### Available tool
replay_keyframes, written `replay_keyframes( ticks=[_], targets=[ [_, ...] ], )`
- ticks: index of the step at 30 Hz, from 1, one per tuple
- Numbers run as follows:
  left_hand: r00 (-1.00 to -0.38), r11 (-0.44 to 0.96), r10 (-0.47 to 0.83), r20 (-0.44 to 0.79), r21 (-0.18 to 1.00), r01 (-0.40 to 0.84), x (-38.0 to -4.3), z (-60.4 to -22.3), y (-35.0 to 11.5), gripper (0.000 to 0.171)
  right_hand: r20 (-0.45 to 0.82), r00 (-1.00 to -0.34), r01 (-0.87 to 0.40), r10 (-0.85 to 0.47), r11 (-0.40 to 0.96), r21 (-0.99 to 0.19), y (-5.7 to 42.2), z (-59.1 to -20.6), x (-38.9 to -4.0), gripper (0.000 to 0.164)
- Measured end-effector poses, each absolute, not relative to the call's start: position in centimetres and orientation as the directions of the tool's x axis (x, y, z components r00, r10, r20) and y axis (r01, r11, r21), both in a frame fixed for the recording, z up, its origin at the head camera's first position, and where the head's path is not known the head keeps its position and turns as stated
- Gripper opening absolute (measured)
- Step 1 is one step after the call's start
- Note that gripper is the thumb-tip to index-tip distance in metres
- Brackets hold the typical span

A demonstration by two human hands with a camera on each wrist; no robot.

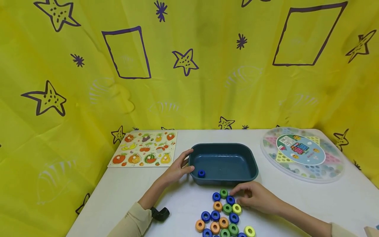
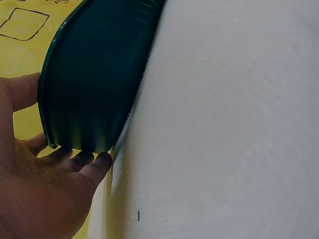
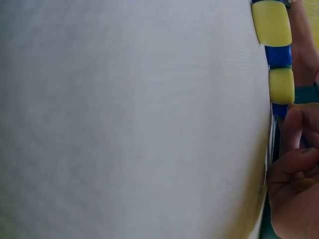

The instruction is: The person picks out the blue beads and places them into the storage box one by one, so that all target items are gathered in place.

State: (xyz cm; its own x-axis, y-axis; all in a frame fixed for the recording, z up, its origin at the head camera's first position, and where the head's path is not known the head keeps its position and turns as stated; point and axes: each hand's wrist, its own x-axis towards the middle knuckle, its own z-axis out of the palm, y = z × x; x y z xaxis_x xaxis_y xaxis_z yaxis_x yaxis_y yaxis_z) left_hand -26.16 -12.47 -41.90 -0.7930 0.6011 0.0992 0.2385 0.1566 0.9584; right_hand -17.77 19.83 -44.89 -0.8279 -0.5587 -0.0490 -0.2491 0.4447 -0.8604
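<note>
A dark teal plastic tub (image 1: 223,179) stands on the table with one blue ring (image 1: 201,173) inside, at its front left corner. My left hand (image 1: 177,168) grips the tub's left end, thumb at the rim and fingers against the outer wall; the left wrist view shows this hand (image 2: 55,184) from close by. My right hand (image 1: 257,197) is over the right edge of a group of thick rings. Its index fingertip touches a blue ring (image 1: 230,200), with the thumb apart from it near a yellow ring (image 1: 237,209). In the right wrist view, yellow rings (image 3: 281,85) line up before the fingertips.
Several orange (image 1: 217,206), green (image 1: 227,209) and blue rings lie in front of the tub. A fruit puzzle board (image 1: 143,149) lies at the back left, a round clear case (image 1: 302,154) at the back right. Yellow patterned cloth (image 1: 189,98) hangs behind the table.
</note>
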Motion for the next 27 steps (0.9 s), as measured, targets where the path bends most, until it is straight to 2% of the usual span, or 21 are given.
replay_keyframes(
  ticks=[17, 27],
  targets=[
    [-0.793, 0.157, 0.601, 0.096, 0.959, 0.235, -26.0, -41.8, -12.5, 0.064, -0.03, -0.786, -0.264, -0.618, 0.379, -0.887, 19.6, -45.5, -18.5, 0.028],
    [-0.79, 0.161, 0.606, 0.094, 0.958, 0.238, -26.0, -41.7, -12.5, 0.064, -0.047, -0.829, -0.267, -0.557, 0.468, -0.842, 19.5, -44.1, -17.9, 0.025]
  ],
)
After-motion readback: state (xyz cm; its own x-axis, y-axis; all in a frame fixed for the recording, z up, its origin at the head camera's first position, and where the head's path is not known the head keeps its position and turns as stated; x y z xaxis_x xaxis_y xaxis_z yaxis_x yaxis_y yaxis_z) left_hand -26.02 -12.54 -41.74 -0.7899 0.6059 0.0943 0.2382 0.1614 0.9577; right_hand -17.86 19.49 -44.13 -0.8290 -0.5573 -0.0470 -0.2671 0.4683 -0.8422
